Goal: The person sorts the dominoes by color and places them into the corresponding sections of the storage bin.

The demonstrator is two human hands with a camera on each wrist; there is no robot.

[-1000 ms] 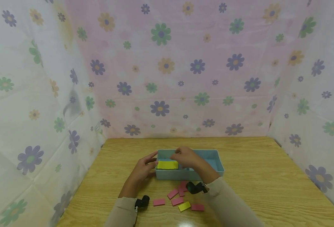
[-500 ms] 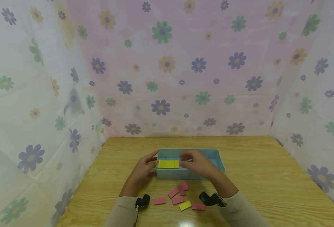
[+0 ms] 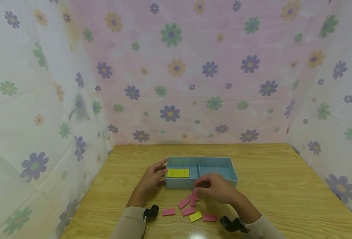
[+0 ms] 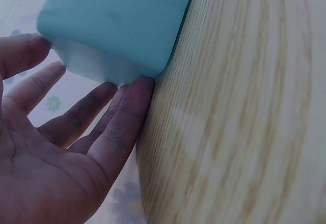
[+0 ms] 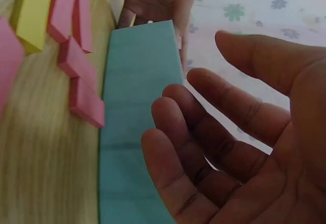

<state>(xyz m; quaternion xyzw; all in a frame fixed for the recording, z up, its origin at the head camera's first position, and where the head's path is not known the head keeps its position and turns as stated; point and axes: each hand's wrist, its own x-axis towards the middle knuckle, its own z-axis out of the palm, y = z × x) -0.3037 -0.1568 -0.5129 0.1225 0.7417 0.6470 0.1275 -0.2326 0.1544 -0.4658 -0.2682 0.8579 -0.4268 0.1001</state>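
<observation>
The fingers (image 5: pixel 163 155) of the right hand (image 3: pixel 219 189) are loosely bent and parted from the thumb, gripping nothing that we can see; the hand hovers just outside the near wall of the blue box (image 3: pixel 178 183). The left hand (image 3: pixel 150 177) has its fingers fairly straight, their tips against the box's left end.

Nearest us on the wooden table (image 3: pixel 134 152) lie one yellow block (image 3: pixel 195 217) and, to its right, a pink block (image 3: pixel 209 217); another pink block (image 3: pixel 169 212) sits farther left. Beyond them more pink blocks (image 3: pixel 183 203) form a loose cluster, partly overlapping, reaching toward the box. In the box, left of its divider (image 3: pixel 198 168), yellow blocks (image 3: pixel 177 173) lie along the near side. At the far edge hangs a flowered cloth (image 3: pixel 176 39).

We judge the work partly done: the yellow blocks are in the left compartment, while one yellow and six visible pink blocks lie outside.

Only the head view shows us what lies in the box. The left wrist view gives us the fingertips touching the end wall, largely hidden from above. The right wrist view reveals the gap between thumb and fingers; from the head view alone, we cannot tell whether the fingertips touch the farthest pink block.
</observation>
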